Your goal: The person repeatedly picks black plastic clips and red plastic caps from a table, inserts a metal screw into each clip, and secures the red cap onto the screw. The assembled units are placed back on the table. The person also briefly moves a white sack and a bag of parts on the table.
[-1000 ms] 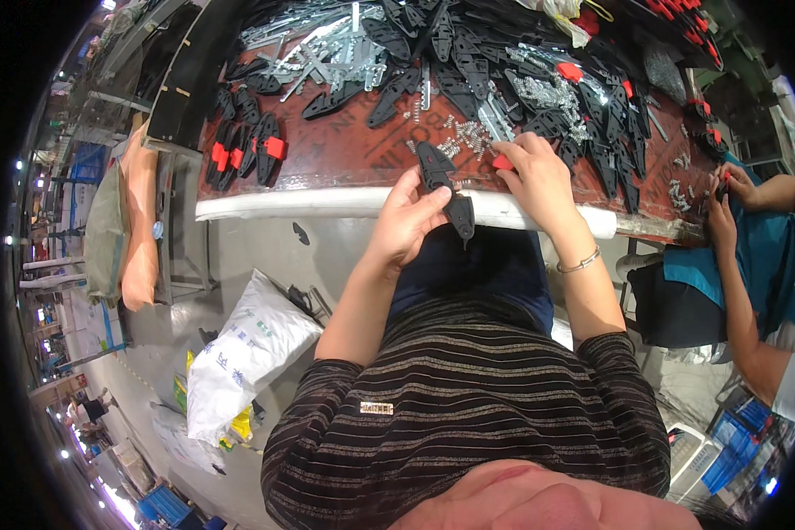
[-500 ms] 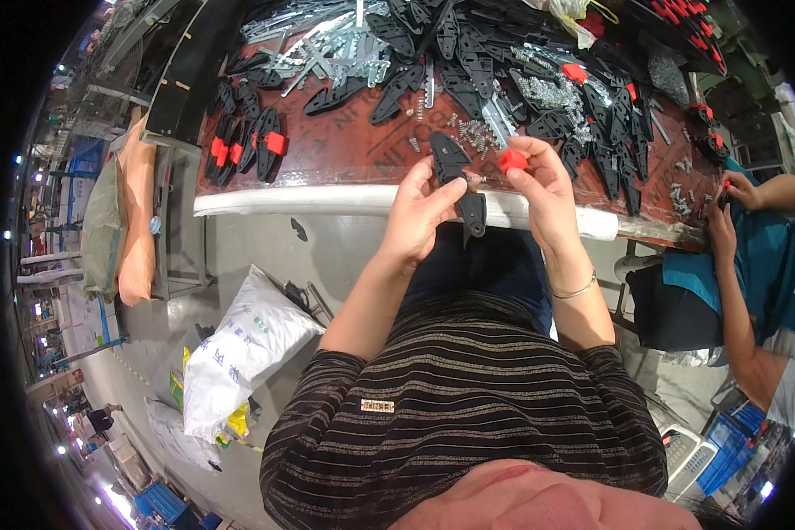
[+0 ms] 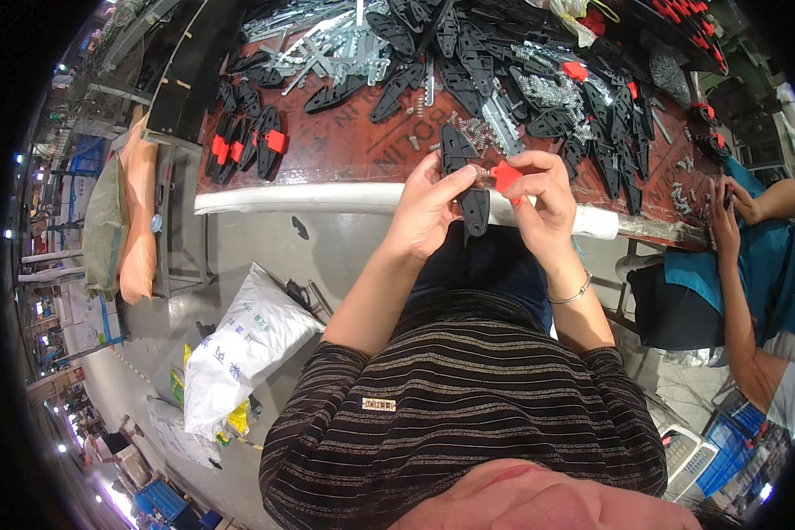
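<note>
Both hands raised: left hand point(image 3: 428, 208) gripping black handle point(image 3: 465, 177), right hand point(image 3: 539, 199) pinching red piece point(image 3: 506, 176).

An assembly workshop: a workbench point(image 3: 327, 150) strewn with black plastic parts point(image 3: 468, 71) and metal springs point(image 3: 548, 88).

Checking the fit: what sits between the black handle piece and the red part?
A small metal spring bridges black handle piece and red part, head view.

Black handle part point(image 3: 465, 172), red clip point(image 3: 506, 176), reddish-brown table point(image 3: 344, 150), dark striped shirt point(image 3: 468, 415), white sack point(image 3: 238, 349)
</note>
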Action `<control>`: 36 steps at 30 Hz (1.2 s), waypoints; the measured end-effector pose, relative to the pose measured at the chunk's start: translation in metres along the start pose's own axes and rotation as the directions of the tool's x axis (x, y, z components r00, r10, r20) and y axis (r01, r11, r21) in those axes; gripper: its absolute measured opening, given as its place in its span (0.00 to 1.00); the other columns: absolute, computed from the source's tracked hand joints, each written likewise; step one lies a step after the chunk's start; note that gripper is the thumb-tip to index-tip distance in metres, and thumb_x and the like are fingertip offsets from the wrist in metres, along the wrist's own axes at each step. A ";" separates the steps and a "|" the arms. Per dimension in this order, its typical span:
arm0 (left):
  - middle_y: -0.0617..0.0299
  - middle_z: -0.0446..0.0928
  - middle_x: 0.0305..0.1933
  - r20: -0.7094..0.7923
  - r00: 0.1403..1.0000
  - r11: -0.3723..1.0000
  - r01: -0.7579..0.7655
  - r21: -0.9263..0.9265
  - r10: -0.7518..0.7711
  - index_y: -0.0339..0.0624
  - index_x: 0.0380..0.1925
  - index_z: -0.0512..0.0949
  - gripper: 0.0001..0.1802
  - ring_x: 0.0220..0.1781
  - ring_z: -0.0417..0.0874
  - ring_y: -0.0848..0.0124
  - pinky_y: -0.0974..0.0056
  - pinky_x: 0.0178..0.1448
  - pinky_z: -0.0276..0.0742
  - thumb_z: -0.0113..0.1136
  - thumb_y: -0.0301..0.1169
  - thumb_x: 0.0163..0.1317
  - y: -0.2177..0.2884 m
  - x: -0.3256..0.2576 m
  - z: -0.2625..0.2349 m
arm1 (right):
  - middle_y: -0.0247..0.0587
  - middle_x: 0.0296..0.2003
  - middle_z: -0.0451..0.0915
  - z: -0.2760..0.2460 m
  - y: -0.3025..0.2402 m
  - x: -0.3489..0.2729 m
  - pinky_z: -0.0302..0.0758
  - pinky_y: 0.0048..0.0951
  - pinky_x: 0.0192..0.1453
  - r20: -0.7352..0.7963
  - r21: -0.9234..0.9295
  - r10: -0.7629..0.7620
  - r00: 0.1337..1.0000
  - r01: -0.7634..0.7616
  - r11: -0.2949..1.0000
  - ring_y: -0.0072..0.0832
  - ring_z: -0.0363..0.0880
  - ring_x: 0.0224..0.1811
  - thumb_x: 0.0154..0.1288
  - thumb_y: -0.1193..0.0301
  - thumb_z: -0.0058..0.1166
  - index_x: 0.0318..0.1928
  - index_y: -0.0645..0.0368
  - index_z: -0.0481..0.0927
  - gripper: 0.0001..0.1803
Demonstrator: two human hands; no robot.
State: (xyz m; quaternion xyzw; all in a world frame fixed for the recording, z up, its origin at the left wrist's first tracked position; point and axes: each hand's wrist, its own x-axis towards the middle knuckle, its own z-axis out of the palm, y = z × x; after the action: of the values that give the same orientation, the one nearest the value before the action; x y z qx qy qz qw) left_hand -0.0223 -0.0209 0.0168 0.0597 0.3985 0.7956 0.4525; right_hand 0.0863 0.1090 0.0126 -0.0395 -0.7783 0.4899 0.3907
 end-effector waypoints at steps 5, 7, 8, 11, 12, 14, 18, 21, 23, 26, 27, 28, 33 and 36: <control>0.59 0.79 0.39 0.024 1.000 0.998 -0.020 0.066 0.019 0.38 0.43 0.73 0.10 0.40 0.79 0.71 0.67 0.46 0.77 0.58 0.25 0.61 -0.002 0.002 -0.004 | 0.42 0.44 0.75 -0.004 -0.003 0.004 0.71 0.30 0.52 0.058 -0.025 -0.024 0.998 0.025 0.999 0.34 0.74 0.47 0.45 0.88 0.51 0.28 0.57 0.79 0.13; 0.59 0.78 0.39 0.026 0.999 0.997 -0.039 0.072 0.038 0.37 0.43 0.73 0.11 0.40 0.79 0.72 0.67 0.46 0.77 0.59 0.24 0.61 -0.002 0.002 -0.005 | 0.42 0.44 0.75 -0.005 -0.006 0.005 0.71 0.30 0.52 0.083 -0.017 -0.039 0.996 0.040 0.999 0.34 0.74 0.47 0.45 0.89 0.51 0.29 0.58 0.79 0.13; 0.60 0.78 0.39 0.027 0.999 0.997 -0.041 0.066 0.039 0.38 0.43 0.73 0.11 0.40 0.79 0.72 0.67 0.46 0.77 0.59 0.24 0.60 -0.002 0.002 -0.005 | 0.42 0.44 0.75 -0.006 -0.007 0.005 0.71 0.30 0.51 0.096 -0.013 -0.046 0.994 0.048 0.999 0.34 0.74 0.47 0.45 0.89 0.51 0.29 0.58 0.79 0.13; 0.62 0.78 0.38 0.023 0.998 0.996 -0.054 0.074 0.052 0.38 0.43 0.73 0.11 0.39 0.79 0.73 0.68 0.46 0.76 0.60 0.23 0.60 0.000 0.001 -0.001 | 0.41 0.44 0.75 -0.004 -0.007 0.005 0.71 0.29 0.51 0.123 0.047 -0.050 0.991 0.045 0.998 0.33 0.75 0.47 0.45 0.89 0.52 0.29 0.58 0.79 0.13; 0.62 0.78 0.38 0.013 0.998 0.993 -0.063 0.095 0.062 0.38 0.42 0.73 0.12 0.39 0.79 0.74 0.68 0.45 0.76 0.60 0.23 0.59 0.000 0.001 0.001 | 0.41 0.44 0.75 -0.004 -0.007 0.005 0.71 0.29 0.51 0.121 0.049 -0.046 0.992 0.041 0.998 0.33 0.75 0.46 0.45 0.89 0.52 0.28 0.58 0.79 0.13; 0.63 0.77 0.37 0.020 0.997 0.987 -0.083 0.137 0.081 0.38 0.42 0.73 0.12 0.38 0.78 0.75 0.69 0.45 0.75 0.60 0.23 0.59 0.001 0.002 0.000 | 0.41 0.43 0.75 -0.005 -0.007 0.006 0.72 0.28 0.51 0.119 0.053 -0.039 0.992 0.033 0.998 0.33 0.75 0.46 0.46 0.89 0.52 0.28 0.58 0.79 0.13; 0.64 0.77 0.37 0.073 0.992 0.965 -0.116 0.235 0.102 0.38 0.42 0.72 0.12 0.38 0.77 0.77 0.71 0.43 0.74 0.61 0.23 0.58 0.004 0.002 -0.004 | 0.41 0.42 0.75 -0.007 -0.009 0.007 0.72 0.29 0.51 0.142 0.092 0.004 0.990 -0.017 0.996 0.33 0.75 0.45 0.46 0.90 0.51 0.28 0.58 0.78 0.13; 0.66 0.75 0.36 0.090 0.991 0.929 -0.127 0.347 0.102 0.36 0.44 0.71 0.15 0.37 0.76 0.79 0.73 0.43 0.73 0.62 0.22 0.57 0.008 0.003 -0.003 | 0.41 0.42 0.75 -0.009 -0.007 0.008 0.72 0.28 0.50 0.172 0.144 0.045 0.984 -0.070 0.987 0.32 0.76 0.45 0.46 0.91 0.50 0.28 0.58 0.78 0.13; 0.66 0.75 0.36 0.104 0.990 0.911 -0.125 0.393 0.091 0.35 0.46 0.71 0.16 0.37 0.76 0.80 0.73 0.43 0.73 0.61 0.22 0.57 0.008 0.004 -0.003 | 0.41 0.41 0.76 -0.008 -0.001 0.005 0.72 0.28 0.50 0.172 0.198 0.091 0.981 -0.124 0.972 0.32 0.76 0.44 0.46 0.91 0.50 0.28 0.58 0.78 0.14; 0.65 0.76 0.37 0.116 0.990 0.934 -0.110 0.340 0.074 0.36 0.48 0.70 0.16 0.38 0.76 0.79 0.73 0.43 0.73 0.60 0.23 0.60 0.006 0.005 -0.004 | 0.40 0.41 0.76 -0.007 0.005 0.003 0.72 0.28 0.49 0.162 0.273 0.097 0.982 -0.139 0.952 0.32 0.76 0.44 0.45 0.92 0.51 0.28 0.58 0.78 0.14; 0.65 0.76 0.38 0.110 0.992 0.956 -0.098 0.277 0.070 0.36 0.49 0.70 0.16 0.38 0.76 0.79 0.73 0.43 0.73 0.59 0.23 0.60 0.004 0.004 -0.001 | 0.40 0.41 0.76 -0.006 0.005 0.002 0.72 0.28 0.49 0.137 0.241 0.086 0.987 -0.117 0.964 0.31 0.76 0.43 0.45 0.92 0.51 0.27 0.58 0.78 0.14; 0.65 0.76 0.38 0.104 0.992 0.973 -0.085 0.213 0.064 0.36 0.50 0.69 0.17 0.39 0.76 0.78 0.73 0.43 0.74 0.58 0.23 0.61 0.002 0.004 0.003 | 0.39 0.41 0.76 -0.004 0.005 0.001 0.72 0.28 0.49 0.111 0.207 0.073 0.991 -0.095 0.974 0.31 0.76 0.43 0.45 0.92 0.51 0.27 0.58 0.78 0.14; 0.64 0.73 0.42 0.061 0.992 0.979 -0.119 0.168 0.110 0.40 0.54 0.66 0.18 0.40 0.75 0.77 0.70 0.42 0.74 0.55 0.25 0.65 -0.012 0.003 -0.001 | 0.39 0.40 0.76 0.002 0.005 0.003 0.73 0.28 0.48 0.073 0.137 0.029 0.997 -0.039 0.990 0.31 0.76 0.43 0.45 0.91 0.53 0.26 0.57 0.79 0.14; 0.63 0.71 0.42 0.052 0.995 0.988 -0.086 0.128 0.080 0.44 0.57 0.63 0.21 0.38 0.75 0.77 0.70 0.40 0.75 0.55 0.27 0.65 -0.014 -0.001 0.000 | 0.39 0.39 0.77 0.003 0.004 0.004 0.74 0.28 0.47 0.078 0.145 0.027 0.997 -0.038 0.989 0.31 0.77 0.42 0.44 0.92 0.53 0.26 0.57 0.79 0.14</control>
State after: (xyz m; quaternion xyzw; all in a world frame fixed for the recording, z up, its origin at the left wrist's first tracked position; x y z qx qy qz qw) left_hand -0.0121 -0.0174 0.0072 0.1242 0.4359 0.7845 0.4233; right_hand 0.0804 0.1108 0.0107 -0.0047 -0.7539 0.5530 0.3546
